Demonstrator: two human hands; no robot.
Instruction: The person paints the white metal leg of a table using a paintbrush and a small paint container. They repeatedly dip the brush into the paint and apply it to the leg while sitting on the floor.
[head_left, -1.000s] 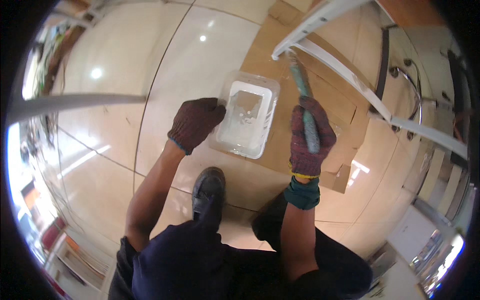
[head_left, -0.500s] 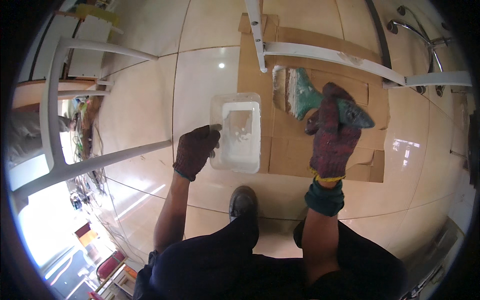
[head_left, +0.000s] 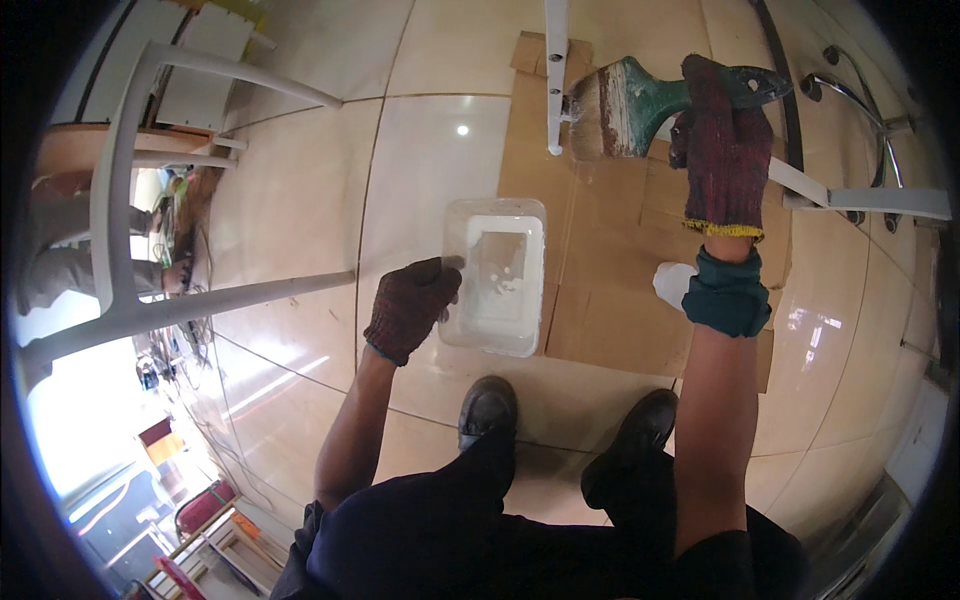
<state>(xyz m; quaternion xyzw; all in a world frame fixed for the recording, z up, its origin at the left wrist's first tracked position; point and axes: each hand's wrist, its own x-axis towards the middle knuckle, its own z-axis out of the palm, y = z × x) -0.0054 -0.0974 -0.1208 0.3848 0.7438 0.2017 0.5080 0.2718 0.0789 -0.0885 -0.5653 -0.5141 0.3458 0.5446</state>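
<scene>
Right fingers (head_left: 710, 85) grip the green brush (head_left: 645, 105) at one o'clock, bristles at the edge of the white leg (head_left: 556, 80); left fingers (head_left: 436, 272) pinch the tub's (head_left: 495, 343) nine-o'clock rim, tile floor (head_left: 425, 150) stretching toward eleven.

Both gloves (head_left: 728, 165) are coarse knitted cloth, matt and rough; the wrist cuff (head_left: 735, 290) is soft, creased green cloth. The brush (head_left: 655, 100) shows a smooth green handle with paint smears and dry-looking, coarse bristles. The tub (head_left: 540, 300) is translucent plastic, holding glossy white liquid (head_left: 495, 318). Cardboard (head_left: 600, 310): matt brown paper. Floor tiles (head_left: 430, 150): smooth, highly reflective. Chair base (head_left: 887, 127): polished metal.
</scene>
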